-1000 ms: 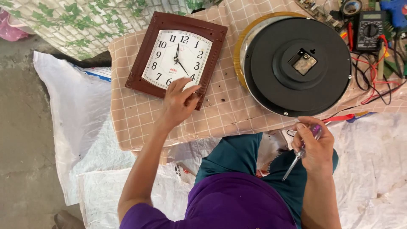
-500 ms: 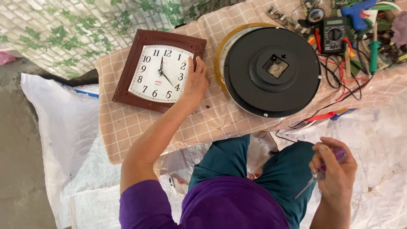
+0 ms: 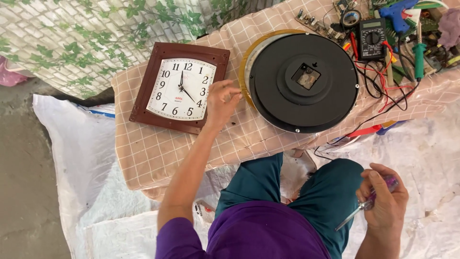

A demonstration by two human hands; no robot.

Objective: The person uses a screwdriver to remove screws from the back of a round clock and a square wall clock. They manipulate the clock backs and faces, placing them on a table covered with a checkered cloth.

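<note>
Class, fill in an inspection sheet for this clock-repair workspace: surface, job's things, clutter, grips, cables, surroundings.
Surface: low table under a checked peach cloth.
Job's things: square brown wall clock lying face up; round clock lying face down, black back showing.
Clutter: multimeter, blue glue gun, green-handled tool, circuit boards at the far edge.
Grips: left hand at the square clock's right edge; right hand shut on a screwdriver over the lap.
Cables: red and black leads tangled beside the round clock.
Surroundings: white sacking on the floor, leaf-patterned sheet behind.
</note>
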